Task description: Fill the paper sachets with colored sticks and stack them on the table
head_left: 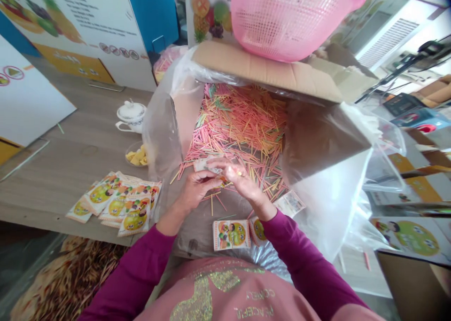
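Pinching what looks like an orange-marked packet point(223, 179) at the carton's near edge, grip of the left hand point(192, 188) nearly closed. Cannot tell how far open the grip of the right hand point(241, 180) is, nor what, if anything, is in it, despite fingertips close by.

Likely risk: crushing or tearing thin film by pinching too hard; losing the packet among loose coloured sticks point(246, 119) at twelve o'clock from the hands. Possible too: snagging a sleeve on slack plastic lining point(327, 194), or nudging the flap point(268, 69) and tipping the pink basket point(292, 25) at one o'clock.

Counting outward: two hands; one white packet point(201, 165) by the left fingers, perhaps part of the pinched one; one small packet point(230, 235) at six, one half-hidden packet point(258, 231) at five, one pale packet point(289, 203) near four; at least five in the overlapping pile point(120, 203) on the tabletop point(81, 147) between eight and nine; one lidded pot point(131, 116) at ten, one bowl point(137, 155) past nine; too many sticks to count.
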Action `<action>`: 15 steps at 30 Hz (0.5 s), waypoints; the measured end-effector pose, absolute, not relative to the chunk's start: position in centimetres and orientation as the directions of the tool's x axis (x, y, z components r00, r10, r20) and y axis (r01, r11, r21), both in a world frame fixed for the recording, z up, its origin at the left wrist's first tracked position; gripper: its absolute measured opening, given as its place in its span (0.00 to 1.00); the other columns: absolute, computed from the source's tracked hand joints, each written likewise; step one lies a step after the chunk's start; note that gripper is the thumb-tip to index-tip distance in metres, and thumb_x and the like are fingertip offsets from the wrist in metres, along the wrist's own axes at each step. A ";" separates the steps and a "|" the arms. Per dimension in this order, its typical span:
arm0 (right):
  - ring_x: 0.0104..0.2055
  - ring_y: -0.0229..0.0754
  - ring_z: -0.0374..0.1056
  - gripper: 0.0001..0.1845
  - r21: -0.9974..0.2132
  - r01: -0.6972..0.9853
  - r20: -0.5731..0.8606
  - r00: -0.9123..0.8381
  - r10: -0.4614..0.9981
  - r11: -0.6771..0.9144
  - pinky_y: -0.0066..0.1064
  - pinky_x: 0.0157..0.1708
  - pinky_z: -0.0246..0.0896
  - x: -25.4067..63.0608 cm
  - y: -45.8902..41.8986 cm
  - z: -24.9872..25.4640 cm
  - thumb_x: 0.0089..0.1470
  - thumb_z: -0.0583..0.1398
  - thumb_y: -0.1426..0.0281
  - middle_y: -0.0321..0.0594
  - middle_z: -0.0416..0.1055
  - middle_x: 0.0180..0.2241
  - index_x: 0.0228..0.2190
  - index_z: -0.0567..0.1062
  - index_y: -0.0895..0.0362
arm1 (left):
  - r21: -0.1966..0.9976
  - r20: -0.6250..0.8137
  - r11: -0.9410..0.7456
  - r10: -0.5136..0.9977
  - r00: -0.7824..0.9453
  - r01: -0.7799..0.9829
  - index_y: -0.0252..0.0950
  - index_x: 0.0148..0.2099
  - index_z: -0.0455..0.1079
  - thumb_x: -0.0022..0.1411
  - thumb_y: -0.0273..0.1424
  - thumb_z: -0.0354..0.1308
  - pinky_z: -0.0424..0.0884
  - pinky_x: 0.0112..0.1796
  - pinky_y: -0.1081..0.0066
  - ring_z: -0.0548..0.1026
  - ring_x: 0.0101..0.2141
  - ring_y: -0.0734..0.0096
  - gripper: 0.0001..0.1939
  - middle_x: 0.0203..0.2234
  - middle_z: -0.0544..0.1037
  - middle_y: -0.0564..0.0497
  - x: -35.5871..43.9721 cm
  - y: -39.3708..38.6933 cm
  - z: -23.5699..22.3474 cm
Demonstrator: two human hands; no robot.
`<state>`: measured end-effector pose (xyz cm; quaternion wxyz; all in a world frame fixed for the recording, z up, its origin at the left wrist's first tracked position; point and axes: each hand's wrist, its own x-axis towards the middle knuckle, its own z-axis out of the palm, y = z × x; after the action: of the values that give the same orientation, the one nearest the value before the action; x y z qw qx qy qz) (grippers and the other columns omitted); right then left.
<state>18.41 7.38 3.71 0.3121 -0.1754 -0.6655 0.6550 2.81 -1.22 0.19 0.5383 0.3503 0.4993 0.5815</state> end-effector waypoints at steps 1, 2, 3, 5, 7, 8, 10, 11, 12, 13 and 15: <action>0.65 0.55 0.71 0.35 -0.982 -0.171 0.187 -0.759 0.624 0.085 0.52 0.71 0.62 18.7 7.4 3.7 0.60 0.65 0.36 0.44 0.80 0.58 0.54 0.84 0.47 | 0.919 -0.182 0.117 0.973 -0.142 -0.376 0.37 0.35 0.83 0.49 0.45 0.82 0.83 0.39 0.63 0.82 0.33 0.66 0.20 0.32 0.85 0.52 3.0 -1.3 0.0; 0.65 0.56 0.71 0.37 -0.981 -0.181 0.181 -0.764 0.620 0.064 0.52 0.69 0.64 19.0 7.4 3.7 0.58 0.68 0.37 0.43 0.78 0.60 0.59 0.81 0.46 | 0.873 -0.222 0.149 0.969 -0.105 -0.465 0.37 0.37 0.83 0.49 0.45 0.83 0.84 0.40 0.61 0.83 0.35 0.65 0.21 0.33 0.86 0.51 3.1 -1.4 -0.2; 0.64 0.55 0.72 0.41 -0.979 -0.203 0.178 -0.760 0.625 0.031 0.51 0.67 0.67 19.3 7.3 3.7 0.57 0.70 0.38 0.43 0.77 0.62 0.64 0.78 0.44 | 0.827 -0.243 0.167 0.967 -0.073 -0.537 0.37 0.38 0.83 0.48 0.46 0.83 0.85 0.40 0.60 0.84 0.35 0.64 0.23 0.34 0.86 0.51 3.2 -1.4 -0.3; 0.63 0.54 0.73 0.45 -0.967 -0.253 0.180 -0.740 0.648 -0.021 0.48 0.63 0.71 19.7 7.1 3.8 0.56 0.71 0.40 0.42 0.76 0.63 0.69 0.72 0.41 | 0.758 -0.241 0.170 0.970 -0.028 -0.629 0.38 0.40 0.83 0.47 0.46 0.84 0.85 0.41 0.59 0.85 0.36 0.63 0.24 0.36 0.87 0.51 3.5 -1.5 -0.4; 0.61 0.53 0.74 0.40 -0.971 -0.237 0.160 -0.744 0.649 -0.031 0.46 0.61 0.72 20.0 6.6 3.8 0.58 0.71 0.43 0.42 0.76 0.63 0.67 0.74 0.42 | 0.742 -0.203 0.152 0.979 -0.002 -0.653 0.39 0.42 0.83 0.46 0.44 0.85 0.85 0.41 0.60 0.84 0.37 0.64 0.25 0.37 0.86 0.52 3.9 -1.8 -0.3; 0.59 0.52 0.75 0.36 -0.979 -0.200 0.139 -0.753 0.643 -0.023 0.45 0.61 0.72 20.1 6.3 3.8 0.60 0.71 0.45 0.43 0.77 0.62 0.65 0.76 0.43 | 0.752 -0.184 0.142 0.983 0.003 -0.643 0.39 0.43 0.83 0.45 0.43 0.85 0.84 0.41 0.61 0.84 0.37 0.64 0.26 0.38 0.86 0.52 4.1 -2.0 -0.3; 0.57 0.51 0.77 0.28 -0.993 -0.111 0.103 -0.775 0.624 0.026 0.45 0.60 0.72 20.3 5.5 3.7 0.64 0.69 0.48 0.43 0.78 0.60 0.61 0.80 0.44 | 0.805 -0.154 0.124 0.988 -0.002 -0.580 0.38 0.43 0.83 0.44 0.41 0.85 0.82 0.41 0.64 0.82 0.37 0.66 0.26 0.37 0.85 0.52 4.5 -3.1 -0.1; 0.58 0.51 0.77 0.25 -0.994 -0.082 0.108 -0.781 0.615 0.069 0.45 0.60 0.71 20.4 5.2 3.7 0.66 0.68 0.50 0.43 0.78 0.59 0.60 0.81 0.44 | 0.848 -0.143 0.114 0.990 -0.016 -0.518 0.38 0.42 0.83 0.46 0.42 0.84 0.81 0.41 0.65 0.81 0.37 0.66 0.24 0.36 0.85 0.52 4.5 -3.9 0.0; 0.58 0.51 0.76 0.23 -0.991 -0.070 0.127 -0.786 0.605 0.117 0.45 0.60 0.71 20.5 4.8 3.7 0.67 0.68 0.51 0.42 0.79 0.58 0.59 0.82 0.43 | 0.899 -0.134 0.105 0.990 -0.038 -0.425 0.37 0.42 0.83 0.51 0.43 0.81 0.80 0.41 0.65 0.81 0.37 0.66 0.21 0.35 0.85 0.51 4.4 -5.0 0.2; 0.59 0.50 0.76 0.21 -0.984 -0.074 0.156 -0.793 0.589 0.162 0.45 0.61 0.70 20.6 4.5 3.7 0.67 0.68 0.52 0.42 0.79 0.58 0.58 0.83 0.42 | 0.952 -0.123 0.095 0.990 -0.076 -0.292 0.37 0.42 0.83 0.56 0.44 0.78 0.78 0.41 0.65 0.80 0.37 0.65 0.18 0.35 0.84 0.50 4.0 -6.3 0.4; 0.60 0.49 0.75 0.21 -0.970 -0.098 0.208 -0.804 0.557 0.222 0.44 0.60 0.70 21.0 4.3 3.7 0.66 0.70 0.55 0.40 0.80 0.56 0.59 0.83 0.40 | 0.993 -0.068 0.086 0.978 -0.197 0.085 0.38 0.45 0.83 0.68 0.42 0.67 0.77 0.45 0.63 0.80 0.41 0.62 0.13 0.38 0.85 0.48 2.3 -9.4 0.8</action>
<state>21.02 4.32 3.70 0.2709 -0.1564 -0.7331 0.6039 2.32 -9.41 0.80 0.4443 0.4518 0.5880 0.5027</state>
